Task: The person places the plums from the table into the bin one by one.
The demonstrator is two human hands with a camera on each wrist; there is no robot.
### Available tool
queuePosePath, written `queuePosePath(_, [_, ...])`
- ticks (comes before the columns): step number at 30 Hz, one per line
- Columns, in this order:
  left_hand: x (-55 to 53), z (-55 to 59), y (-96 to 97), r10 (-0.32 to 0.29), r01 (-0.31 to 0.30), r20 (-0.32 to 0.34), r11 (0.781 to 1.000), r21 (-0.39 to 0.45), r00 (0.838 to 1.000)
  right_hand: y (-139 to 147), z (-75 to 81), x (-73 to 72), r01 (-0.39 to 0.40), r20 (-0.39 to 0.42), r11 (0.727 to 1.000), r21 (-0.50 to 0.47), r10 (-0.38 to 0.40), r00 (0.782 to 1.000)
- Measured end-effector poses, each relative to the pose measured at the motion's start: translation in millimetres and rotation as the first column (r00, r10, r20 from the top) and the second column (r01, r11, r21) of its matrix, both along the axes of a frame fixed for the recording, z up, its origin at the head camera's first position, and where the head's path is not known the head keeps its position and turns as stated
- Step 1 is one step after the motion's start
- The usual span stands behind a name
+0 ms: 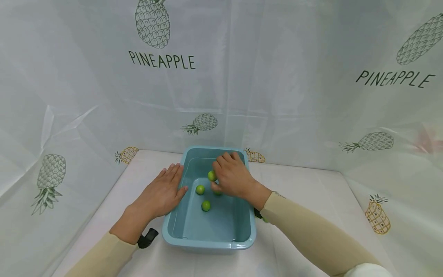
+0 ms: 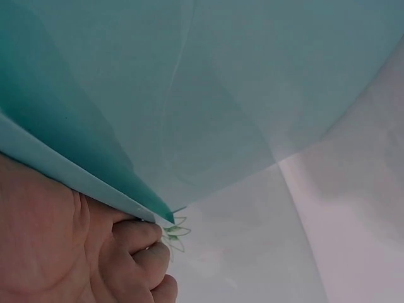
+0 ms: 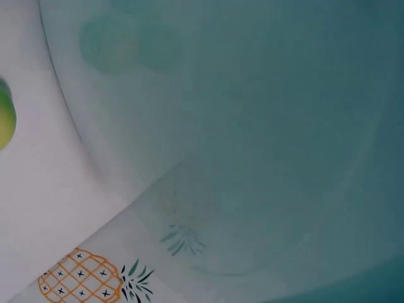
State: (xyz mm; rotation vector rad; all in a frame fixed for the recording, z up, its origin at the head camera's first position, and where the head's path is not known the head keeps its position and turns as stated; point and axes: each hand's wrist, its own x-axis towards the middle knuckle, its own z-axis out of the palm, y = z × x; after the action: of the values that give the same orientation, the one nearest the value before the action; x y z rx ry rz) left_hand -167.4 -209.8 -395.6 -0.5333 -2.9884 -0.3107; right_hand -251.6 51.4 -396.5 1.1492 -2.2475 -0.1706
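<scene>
A blue-green plastic basin (image 1: 207,243) stands on the covered table with several small green limes (image 1: 206,206) on its floor. My left hand (image 1: 162,196) lies with straight fingers on the basin's left rim; in the left wrist view, the palm is against the rim (image 2: 76,180). Inside the basin, toward the back right, my right hand (image 1: 233,175) has its fingers curled and holds a lime (image 1: 212,176) between thumb and fingers. Another lime (image 1: 217,191) is partly hidden under the thumb. The right hand is out of sight in the right wrist view, behind the basin wall (image 3: 252,126).
Outside the basin on the right, more green fruit (image 1: 265,219) lies mostly hidden by the right sleeve; one lime (image 3: 6,120) shows at the left edge of the right wrist view. A pineapple-print sheet (image 1: 277,96) hangs behind the table.
</scene>
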Motion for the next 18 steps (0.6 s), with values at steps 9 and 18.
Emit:
queuePosePath(9, [-0.1,0.6,-0.9,-0.002,0.002,0.004,1.0,-0.005,1.0,-10,-10.0,-0.3,0.01,0.009,0.998,0.068,-0.01,1.0])
queuePosePath(18, [0.2,-0.1,-0.8,-0.003,0.003,-0.006,1.0,0.0,1.0,-12,-14.5,-0.5,0.024,0.008,0.996,0.083,-0.024,1.0])
